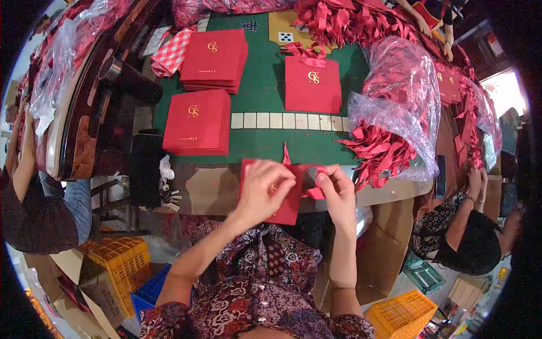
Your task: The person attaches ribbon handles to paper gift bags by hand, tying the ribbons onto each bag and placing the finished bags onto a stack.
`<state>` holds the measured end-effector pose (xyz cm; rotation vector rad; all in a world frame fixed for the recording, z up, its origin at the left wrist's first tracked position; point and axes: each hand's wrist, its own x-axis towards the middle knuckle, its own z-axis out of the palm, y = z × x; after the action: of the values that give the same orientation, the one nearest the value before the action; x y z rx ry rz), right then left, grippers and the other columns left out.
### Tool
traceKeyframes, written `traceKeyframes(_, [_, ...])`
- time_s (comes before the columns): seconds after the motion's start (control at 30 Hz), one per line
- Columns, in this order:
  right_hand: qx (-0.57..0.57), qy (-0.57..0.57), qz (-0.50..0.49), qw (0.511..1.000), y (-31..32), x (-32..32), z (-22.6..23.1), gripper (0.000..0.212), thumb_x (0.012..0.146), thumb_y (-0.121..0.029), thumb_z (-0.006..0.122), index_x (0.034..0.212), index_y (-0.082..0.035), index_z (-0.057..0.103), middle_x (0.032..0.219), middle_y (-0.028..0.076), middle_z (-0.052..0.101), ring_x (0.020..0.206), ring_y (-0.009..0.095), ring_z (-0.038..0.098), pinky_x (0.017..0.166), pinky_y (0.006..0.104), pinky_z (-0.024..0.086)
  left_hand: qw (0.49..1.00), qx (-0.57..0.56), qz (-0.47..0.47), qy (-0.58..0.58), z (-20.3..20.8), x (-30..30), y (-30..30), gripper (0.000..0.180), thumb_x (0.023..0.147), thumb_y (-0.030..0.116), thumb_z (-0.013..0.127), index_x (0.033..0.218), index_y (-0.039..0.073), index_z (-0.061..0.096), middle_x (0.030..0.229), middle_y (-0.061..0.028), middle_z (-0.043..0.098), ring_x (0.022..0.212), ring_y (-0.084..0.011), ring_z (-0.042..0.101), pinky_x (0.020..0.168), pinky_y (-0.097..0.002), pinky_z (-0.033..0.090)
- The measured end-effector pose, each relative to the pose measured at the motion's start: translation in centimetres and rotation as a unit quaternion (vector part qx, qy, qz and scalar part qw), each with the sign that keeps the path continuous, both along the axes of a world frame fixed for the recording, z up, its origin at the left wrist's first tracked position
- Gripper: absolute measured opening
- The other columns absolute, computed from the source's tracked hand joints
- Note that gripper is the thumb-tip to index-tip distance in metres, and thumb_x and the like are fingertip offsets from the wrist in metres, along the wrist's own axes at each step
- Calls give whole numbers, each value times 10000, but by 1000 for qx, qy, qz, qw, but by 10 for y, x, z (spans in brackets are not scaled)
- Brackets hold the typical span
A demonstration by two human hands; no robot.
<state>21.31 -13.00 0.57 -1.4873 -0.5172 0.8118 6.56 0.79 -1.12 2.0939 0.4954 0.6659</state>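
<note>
A red paper gift bag (289, 209) with gold print lies flat at the table's near edge, right in front of me. Over it is my left hand (261, 191), its thumb and forefinger pinched together; what is between them is too small to make out. To the right of the bag, my right hand (340, 195) grips a red ribbon (315, 193) between thumb and fingers. A small greyish, shiny piece shows at those fingertips, its kind unclear. Another red ribbon end (286, 153) sticks up at the bag's far edge.
Two stacks of red bags (196, 121) stand at the left on the green mat (259, 85). A ribbon-handled bag (312, 85) lies farther back. Clear plastic (403, 85) full of red ribbons is at the right, near a phone (440, 176). Other people work on both sides.
</note>
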Motion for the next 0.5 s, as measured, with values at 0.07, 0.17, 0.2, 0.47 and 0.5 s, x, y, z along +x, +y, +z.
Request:
traceKeyframes(0.07, [9, 6, 5, 1000, 2, -7, 0, 56, 1009, -79, 606, 1002, -28, 626, 878, -45, 604, 799, 23, 527, 726, 196, 445, 999, -13, -39, 3, 12, -4, -13, 231, 881, 249, 739, 1068, 119, 701, 1015, -54, 671, 1003, -263, 589, 899, -421, 398])
traceKeyframes(0.17, [16, 29, -2, 999, 5, -17, -1, 67, 1005, -85, 618, 1024, -24, 639, 866, -47, 619, 753, 20, 547, 674, 190, 458, 995, -82, -49, 20, 4, -8, -36, 322, 926, 275, 694, 1191, 95, 664, 1025, -88, 661, 1028, -292, 580, 929, -432, 393])
traceKeyframes(0.2, [20, -2, -13, 1000, 6, -20, 1, 66, 1001, -87, 626, 1014, -24, 642, 854, -46, 618, 736, 24, 550, 656, 190, 459, 989, -126, -59, 53, 1, -12, -39, 286, 940, 251, 668, 1165, 74, 672, 983, -89, 670, 983, -286, 594, 894, -426, 401])
traceKeyframes(0.47, [0, 49, -101, 994, -6, -16, -13, 104, 1030, -169, 589, 979, -82, 616, 851, -37, 609, 728, 43, 545, 642, 224, 453, 994, 35, -43, 91, 6, -38, -23, 164, 906, 160, 696, 1040, 77, 741, 862, -79, 664, 798, -267, 635, 736, -385, 450])
traceKeyframes(0.5, [14, 83, -105, 991, -7, -18, -16, 110, 1036, -175, 579, 974, -88, 606, 854, -38, 602, 736, 45, 551, 641, 228, 455, 995, 21, -31, 95, 4, -39, -23, 166, 897, 151, 705, 1037, 70, 743, 859, -87, 661, 797, -273, 643, 727, -385, 479])
